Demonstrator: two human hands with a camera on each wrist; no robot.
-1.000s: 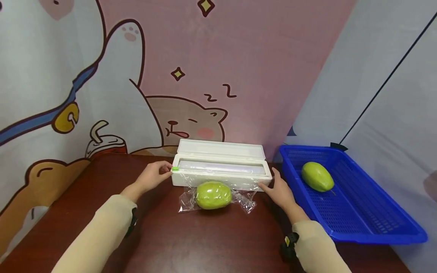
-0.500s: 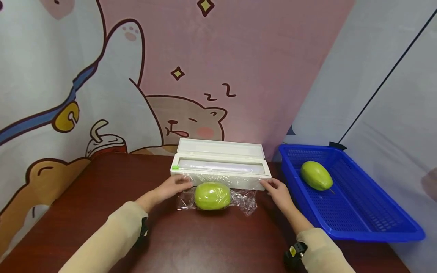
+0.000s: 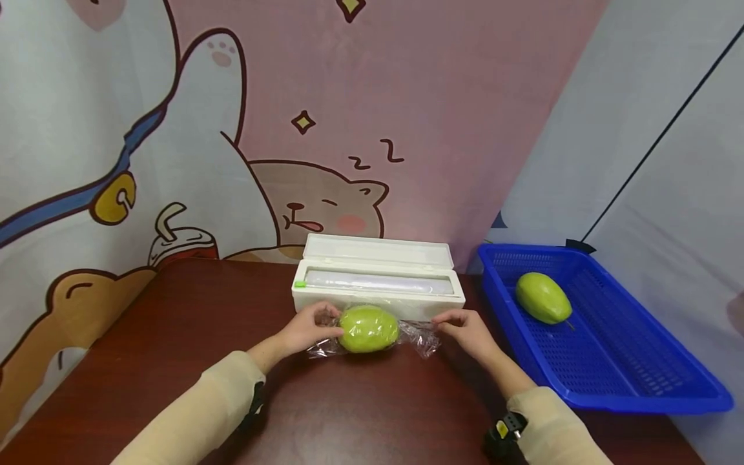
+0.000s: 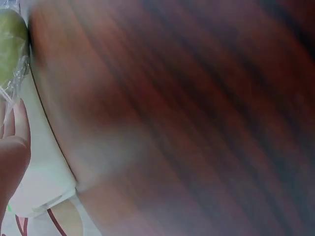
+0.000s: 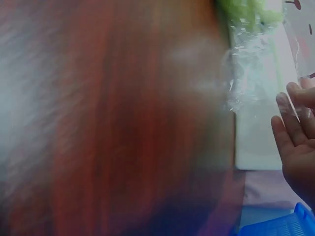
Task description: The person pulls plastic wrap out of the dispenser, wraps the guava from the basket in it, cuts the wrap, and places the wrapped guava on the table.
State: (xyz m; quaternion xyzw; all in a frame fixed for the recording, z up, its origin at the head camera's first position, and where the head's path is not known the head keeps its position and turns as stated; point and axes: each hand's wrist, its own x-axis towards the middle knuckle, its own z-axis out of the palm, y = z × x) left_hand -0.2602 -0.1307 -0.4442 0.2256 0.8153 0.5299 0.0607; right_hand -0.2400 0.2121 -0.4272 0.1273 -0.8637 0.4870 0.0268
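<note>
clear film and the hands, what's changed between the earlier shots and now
The left hand has moved right, from the left end of the white box to the left end of the wrapped green fruit. The right hand has shifted left from the box's right end and now pinches the clear film, whose edge has come down toward the fruit. The box, blue basket and unwrapped fruit stayed put.

In the wrist views, edges crop the left hand (image 4: 14, 147), right hand (image 5: 299, 142) and blue basket (image 5: 273, 227) at right; the tabletop (image 5: 118, 118) blurs
</note>
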